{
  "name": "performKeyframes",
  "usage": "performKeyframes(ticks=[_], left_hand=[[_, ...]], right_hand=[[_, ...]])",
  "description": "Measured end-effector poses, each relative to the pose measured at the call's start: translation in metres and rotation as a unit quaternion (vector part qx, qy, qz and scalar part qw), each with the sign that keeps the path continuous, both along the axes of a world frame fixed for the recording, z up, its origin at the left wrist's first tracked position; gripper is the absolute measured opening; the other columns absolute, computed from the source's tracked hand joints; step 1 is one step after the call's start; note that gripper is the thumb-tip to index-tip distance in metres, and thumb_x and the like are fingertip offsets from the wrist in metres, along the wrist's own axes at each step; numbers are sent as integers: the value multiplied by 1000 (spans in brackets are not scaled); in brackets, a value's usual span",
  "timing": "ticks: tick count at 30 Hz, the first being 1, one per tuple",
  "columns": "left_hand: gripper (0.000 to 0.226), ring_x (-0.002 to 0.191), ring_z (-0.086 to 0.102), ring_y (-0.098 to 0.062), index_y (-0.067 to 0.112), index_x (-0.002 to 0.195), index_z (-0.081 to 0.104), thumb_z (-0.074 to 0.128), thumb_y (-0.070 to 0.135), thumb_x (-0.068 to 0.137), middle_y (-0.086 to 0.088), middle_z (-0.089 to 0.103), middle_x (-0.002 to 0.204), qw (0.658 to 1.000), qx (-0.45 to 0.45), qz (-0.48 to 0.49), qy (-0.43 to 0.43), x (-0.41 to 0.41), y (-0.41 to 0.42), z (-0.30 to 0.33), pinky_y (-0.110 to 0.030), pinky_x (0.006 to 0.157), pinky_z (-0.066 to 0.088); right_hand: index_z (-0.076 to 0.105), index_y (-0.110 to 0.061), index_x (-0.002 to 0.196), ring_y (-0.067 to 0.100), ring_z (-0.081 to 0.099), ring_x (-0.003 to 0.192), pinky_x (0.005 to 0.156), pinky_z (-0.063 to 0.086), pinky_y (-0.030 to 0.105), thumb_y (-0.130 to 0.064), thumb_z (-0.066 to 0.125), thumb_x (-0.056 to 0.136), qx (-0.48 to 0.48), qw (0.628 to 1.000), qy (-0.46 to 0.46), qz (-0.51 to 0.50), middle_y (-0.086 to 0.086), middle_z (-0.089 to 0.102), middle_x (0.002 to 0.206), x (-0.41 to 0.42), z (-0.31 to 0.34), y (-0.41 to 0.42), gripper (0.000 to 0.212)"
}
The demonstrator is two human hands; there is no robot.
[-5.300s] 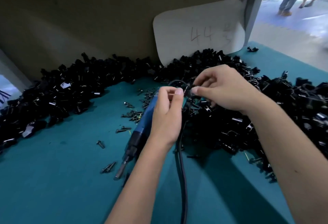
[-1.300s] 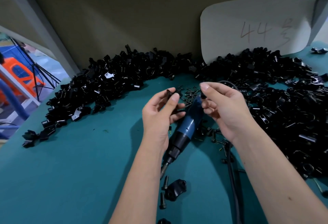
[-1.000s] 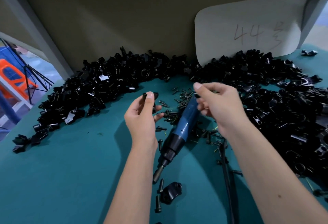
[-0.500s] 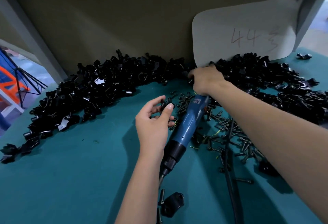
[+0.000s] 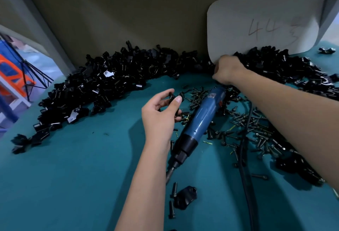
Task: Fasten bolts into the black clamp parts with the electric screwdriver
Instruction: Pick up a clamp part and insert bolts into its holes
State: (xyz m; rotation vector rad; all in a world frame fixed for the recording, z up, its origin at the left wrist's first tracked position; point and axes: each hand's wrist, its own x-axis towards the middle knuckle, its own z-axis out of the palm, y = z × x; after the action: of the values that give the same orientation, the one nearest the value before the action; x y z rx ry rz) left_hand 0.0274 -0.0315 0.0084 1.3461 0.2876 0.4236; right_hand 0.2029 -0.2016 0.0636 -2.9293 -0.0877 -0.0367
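My left hand pinches a small black clamp part between thumb and fingers, above the teal table. The blue electric screwdriver lies on the table just right of that hand, bit pointing toward me, and no hand holds it. My right hand reaches far back into the pile of black clamp parts below the white card; its fingers are curled downward and whatever they hold is hidden. Loose black bolts lie scattered under my right forearm.
A long heap of black clamp parts curves along the back wall to the left. A white card marked 44 leans on the wall. One clamp part and two bolts lie near me. The screwdriver's black cable runs toward me.
My right hand has reached from beside the screwdriver back into the clamp pile and stays there. My left hand keeps its clamp part and has shifted slightly right.
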Motion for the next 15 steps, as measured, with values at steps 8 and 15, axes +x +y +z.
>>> performKeyframes(ticks=[8,15], left_hand=[[29,67,72,-18,29,106,80,81,6,88,14,72,89,999,21,-19,-24,-1,-3,2,-23,61,56],[35,65,64,-22,39,107,79,85,13,84,16,75,99,991,117,-39,-60,-4,-10,5,-43,74,62]], right_hand=[[69,-13,120,17,70,67,49,47,19,4,38,107,710,694,103,68,20,60,111,-93,3,-8,37],[67,-19,135,19,70,78,55,50,19,10,40,105,724,648,159,176,13,64,94,-139,-13,-2,49]])
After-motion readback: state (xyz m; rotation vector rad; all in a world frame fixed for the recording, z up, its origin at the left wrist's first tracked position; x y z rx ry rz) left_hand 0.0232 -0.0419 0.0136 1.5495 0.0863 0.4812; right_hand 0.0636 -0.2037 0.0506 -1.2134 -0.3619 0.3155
